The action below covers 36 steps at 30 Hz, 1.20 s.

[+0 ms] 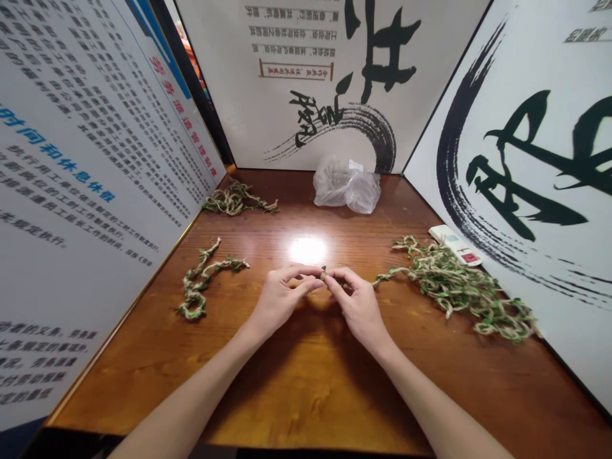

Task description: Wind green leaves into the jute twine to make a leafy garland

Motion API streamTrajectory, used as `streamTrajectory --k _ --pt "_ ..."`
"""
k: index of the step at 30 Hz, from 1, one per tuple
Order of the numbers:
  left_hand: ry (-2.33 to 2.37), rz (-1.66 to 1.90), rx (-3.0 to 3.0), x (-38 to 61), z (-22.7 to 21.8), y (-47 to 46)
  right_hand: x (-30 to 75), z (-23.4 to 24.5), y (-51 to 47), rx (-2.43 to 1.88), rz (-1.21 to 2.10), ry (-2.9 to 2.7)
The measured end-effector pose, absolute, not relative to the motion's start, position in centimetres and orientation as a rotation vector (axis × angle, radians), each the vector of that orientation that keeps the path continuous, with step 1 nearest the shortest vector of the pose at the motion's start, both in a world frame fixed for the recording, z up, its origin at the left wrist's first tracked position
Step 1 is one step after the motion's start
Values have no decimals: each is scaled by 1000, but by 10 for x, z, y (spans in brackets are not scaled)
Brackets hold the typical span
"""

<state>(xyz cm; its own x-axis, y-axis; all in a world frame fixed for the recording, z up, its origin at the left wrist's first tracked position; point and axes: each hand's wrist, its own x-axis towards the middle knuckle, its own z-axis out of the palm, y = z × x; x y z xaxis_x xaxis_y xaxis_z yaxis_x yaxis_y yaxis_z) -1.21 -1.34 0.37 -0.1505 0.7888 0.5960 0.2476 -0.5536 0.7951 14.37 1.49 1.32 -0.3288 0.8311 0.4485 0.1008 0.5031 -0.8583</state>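
At the middle of the table, my left hand (283, 292) and my right hand (357, 303) meet fingertip to fingertip. Both are closed in a pinch on the small end of a leafy twine (324, 273), tan with a green leaf. On the far side of my right hand, a strand runs out to a big tangled pile of leafy twine (447, 277); my palm hides the stretch between. A shorter piece of leafy twine (195, 287) lies curled left of my left hand, touching neither hand.
Farther back on the left lies a bundle of leafy twine (234, 197). A crumpled clear plastic bag (347, 186) rests near the back panel. Behind the right pile is a white packet with a red mark (454, 244). Printed panels (306, 127) wall the wooden table (306, 395) on three sides.
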Motion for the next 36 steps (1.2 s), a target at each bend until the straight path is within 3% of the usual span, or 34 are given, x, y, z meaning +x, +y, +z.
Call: streamTrajectory --k 14,27,36 --pt "1339 1896 2299 -6 -1 -15 142 8 15 -883 957 -1626" --pt "1185 1872 1803 -5 -1 -13 145 21 16 -834 1138 -1616" --pt "1083 1814 1412 -3 2 -6 147 20 13 -884 858 -1772"
